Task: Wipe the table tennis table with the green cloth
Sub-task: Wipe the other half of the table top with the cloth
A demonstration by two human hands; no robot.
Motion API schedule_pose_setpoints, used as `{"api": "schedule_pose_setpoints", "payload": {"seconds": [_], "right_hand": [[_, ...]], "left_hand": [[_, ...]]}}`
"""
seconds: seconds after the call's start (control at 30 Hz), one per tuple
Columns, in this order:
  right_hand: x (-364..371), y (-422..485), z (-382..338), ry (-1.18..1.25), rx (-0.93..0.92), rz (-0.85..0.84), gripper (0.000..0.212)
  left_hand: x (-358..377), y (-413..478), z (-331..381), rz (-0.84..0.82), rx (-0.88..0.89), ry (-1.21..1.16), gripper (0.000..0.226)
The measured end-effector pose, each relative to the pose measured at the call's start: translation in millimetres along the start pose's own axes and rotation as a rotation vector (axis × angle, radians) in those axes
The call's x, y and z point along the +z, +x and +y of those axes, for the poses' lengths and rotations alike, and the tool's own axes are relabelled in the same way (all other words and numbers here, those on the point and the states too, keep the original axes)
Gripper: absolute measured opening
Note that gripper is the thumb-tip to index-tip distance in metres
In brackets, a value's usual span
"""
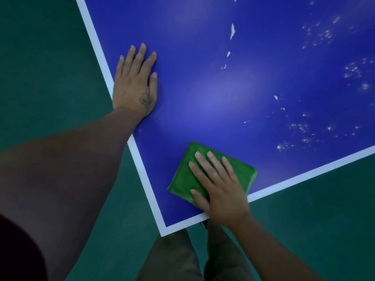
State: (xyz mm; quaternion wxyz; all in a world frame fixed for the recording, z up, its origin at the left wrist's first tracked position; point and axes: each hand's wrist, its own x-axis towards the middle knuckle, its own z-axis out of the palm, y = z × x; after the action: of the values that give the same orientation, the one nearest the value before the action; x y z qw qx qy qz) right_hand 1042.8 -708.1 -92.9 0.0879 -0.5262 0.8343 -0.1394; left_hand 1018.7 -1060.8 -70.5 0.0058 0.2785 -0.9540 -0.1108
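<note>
Pressing green cloth beside table corner, right hand lay flat, fingers straight; left hand flat, fingers spread, at table's side edge; table stretched wide beyond, white specks farther in.

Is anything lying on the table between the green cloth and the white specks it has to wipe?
Nothing visible: right hand lies flat on the green cloth; only bare blue table separates it from the white specks. The left hand rests aside at the edge.
</note>
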Motion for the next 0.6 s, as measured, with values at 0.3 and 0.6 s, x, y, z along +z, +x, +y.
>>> {"api": "schedule_pose_setpoints", "payload": {"seconds": [0.3,0.6], "right_hand": [[-34,101,91,-0.112,0.326,0.114,0.066],[-27,-8,69,-0.089,0.302,0.032,0.068]], "left_hand": [[21,-16,31,0.006,-0.218,0.061,0.063],[35,-19,75,-0.009,-0.408,0.024,0.068]]}}
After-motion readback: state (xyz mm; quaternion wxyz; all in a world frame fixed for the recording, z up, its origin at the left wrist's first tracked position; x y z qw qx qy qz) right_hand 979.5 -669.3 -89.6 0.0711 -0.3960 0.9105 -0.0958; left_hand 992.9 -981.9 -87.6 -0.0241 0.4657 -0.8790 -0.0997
